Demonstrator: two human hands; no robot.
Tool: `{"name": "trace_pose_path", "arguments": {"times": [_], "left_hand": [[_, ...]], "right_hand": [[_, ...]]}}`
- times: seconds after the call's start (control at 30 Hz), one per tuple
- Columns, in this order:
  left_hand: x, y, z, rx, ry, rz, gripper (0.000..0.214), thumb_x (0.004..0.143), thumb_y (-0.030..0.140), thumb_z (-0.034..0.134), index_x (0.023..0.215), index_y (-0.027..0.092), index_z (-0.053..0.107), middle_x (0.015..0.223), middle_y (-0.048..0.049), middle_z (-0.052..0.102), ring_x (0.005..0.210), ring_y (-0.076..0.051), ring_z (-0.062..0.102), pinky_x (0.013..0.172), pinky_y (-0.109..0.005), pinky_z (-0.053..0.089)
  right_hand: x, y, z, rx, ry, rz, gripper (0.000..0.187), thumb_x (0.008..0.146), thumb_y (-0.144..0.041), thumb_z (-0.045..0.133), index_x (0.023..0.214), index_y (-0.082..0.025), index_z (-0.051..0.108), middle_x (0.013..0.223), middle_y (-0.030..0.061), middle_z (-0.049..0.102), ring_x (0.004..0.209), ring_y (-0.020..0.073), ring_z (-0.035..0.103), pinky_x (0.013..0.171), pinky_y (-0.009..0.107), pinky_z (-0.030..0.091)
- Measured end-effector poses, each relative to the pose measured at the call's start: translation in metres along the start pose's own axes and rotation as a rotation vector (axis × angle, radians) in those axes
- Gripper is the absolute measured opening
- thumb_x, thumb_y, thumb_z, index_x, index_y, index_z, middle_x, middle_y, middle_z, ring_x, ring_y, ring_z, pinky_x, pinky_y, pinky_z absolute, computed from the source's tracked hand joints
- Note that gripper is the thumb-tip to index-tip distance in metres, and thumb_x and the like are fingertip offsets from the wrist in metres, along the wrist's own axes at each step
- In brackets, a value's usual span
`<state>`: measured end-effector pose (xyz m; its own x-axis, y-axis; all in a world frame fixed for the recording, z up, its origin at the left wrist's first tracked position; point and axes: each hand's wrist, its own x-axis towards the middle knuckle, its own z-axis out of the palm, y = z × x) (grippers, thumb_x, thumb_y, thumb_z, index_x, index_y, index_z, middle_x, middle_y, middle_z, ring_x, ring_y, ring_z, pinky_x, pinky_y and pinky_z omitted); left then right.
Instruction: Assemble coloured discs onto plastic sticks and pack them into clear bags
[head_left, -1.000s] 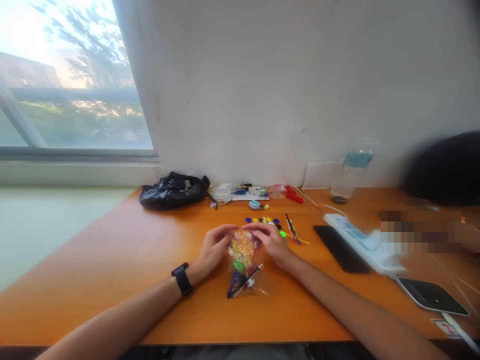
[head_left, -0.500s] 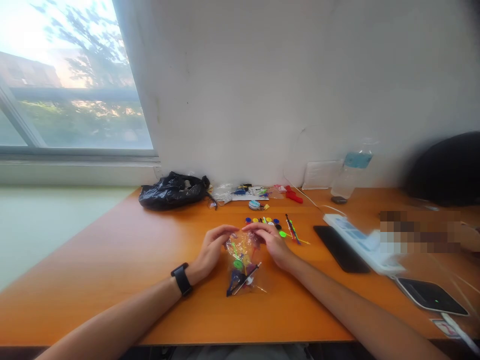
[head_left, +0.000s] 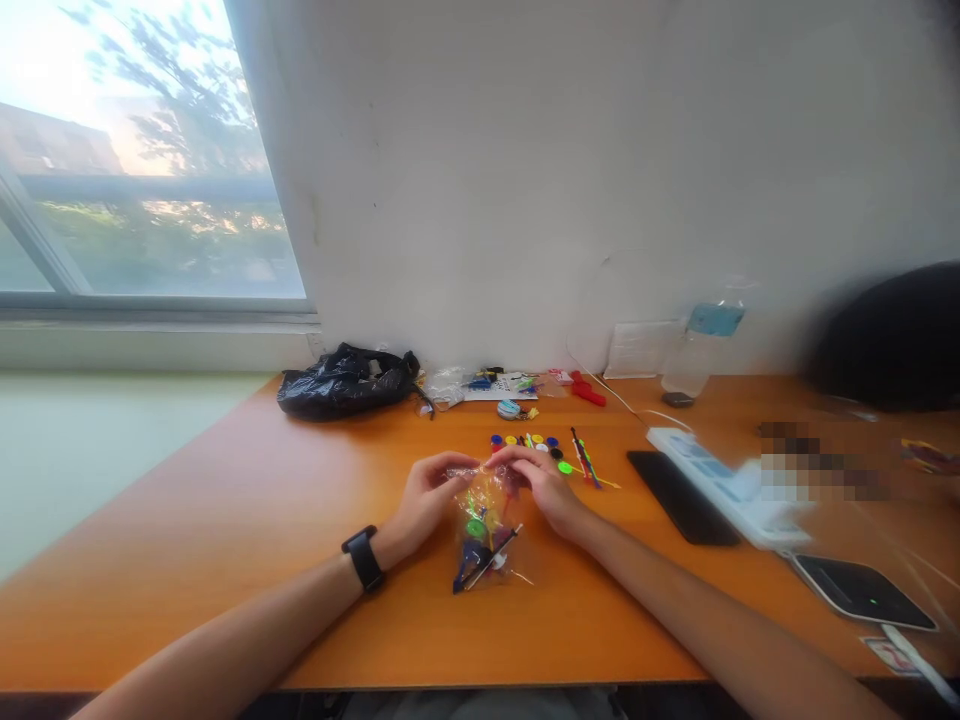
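A clear plastic bag (head_left: 496,512) lies in front of me on the wooden table (head_left: 360,640). Inside it are small colourful plastic parts, among them a green disc (head_left: 475,528), dark blue pieces and thin black and white sticks. My left hand (head_left: 429,502), with a dark watch on its wrist, pinches the bag's far edge from the left. From the right, my right hand (head_left: 553,488) grips the same edge. The fingertips of both hands nearly meet there. Just beyond them lie several coloured discs (head_left: 565,467) and thin plastic sticks (head_left: 586,460).
A black plastic bag (head_left: 349,382) sits at the back left. Against the wall are small packets, a round tin (head_left: 509,410), a red object (head_left: 588,390) and a bottle (head_left: 688,350). To the right are a black phone (head_left: 681,497), a power strip (head_left: 716,480) and a charging pad (head_left: 866,592).
My fingertips have shifted slightly along the clear bag's far edge, and its top has crumpled a little. At the far right, a blurred multicoloured object has come into view.
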<state>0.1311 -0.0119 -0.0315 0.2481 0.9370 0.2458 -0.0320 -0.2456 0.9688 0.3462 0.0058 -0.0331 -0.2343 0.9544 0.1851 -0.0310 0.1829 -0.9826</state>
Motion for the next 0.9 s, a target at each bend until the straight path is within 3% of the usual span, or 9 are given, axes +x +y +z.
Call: {"name": "trace_pose_path", "arguments": {"times": [0.33, 0.53, 0.9], "left_hand": [[0.0022, -0.0062, -0.0002, 0.101, 0.032, 0.066, 0.033, 0.093, 0.043, 0.073, 0.113, 0.017, 0.075, 0.11, -0.0093, 0.078, 0.099, -0.024, 0.069, 0.086, -0.032, 0.053], [0.0027, -0.0061, 0.0002, 0.109, 0.036, 0.073, 0.031, 0.094, 0.042, 0.071, 0.112, 0.016, 0.075, 0.109, -0.0094, 0.077, 0.097, -0.023, 0.069, 0.088, -0.032, 0.053], [0.0028, -0.0066, 0.0008, 0.062, 0.025, 0.071, 0.031, 0.094, 0.041, 0.071, 0.112, 0.015, 0.072, 0.106, -0.0086, 0.077, 0.094, -0.021, 0.068, 0.085, -0.031, 0.053]], "right_hand": [[-0.0019, -0.0015, 0.0011, 0.0, -0.027, 0.015, 0.026, 0.085, -0.03, 0.055, 0.086, -0.018, 0.078, 0.077, 0.0026, 0.064, 0.059, 0.0143, 0.055, 0.062, 0.029, 0.043], [-0.0027, -0.0027, 0.0039, -0.027, -0.033, 0.01, 0.026, 0.093, -0.043, 0.06, 0.104, -0.022, 0.072, 0.076, -0.0011, 0.059, 0.06, 0.0154, 0.054, 0.061, 0.03, 0.044], [-0.0071, -0.0003, 0.0039, -0.133, -0.098, -0.043, 0.037, 0.092, -0.042, 0.072, 0.122, -0.022, 0.064, 0.093, 0.0017, 0.064, 0.077, 0.017, 0.059, 0.068, 0.027, 0.047]]}}
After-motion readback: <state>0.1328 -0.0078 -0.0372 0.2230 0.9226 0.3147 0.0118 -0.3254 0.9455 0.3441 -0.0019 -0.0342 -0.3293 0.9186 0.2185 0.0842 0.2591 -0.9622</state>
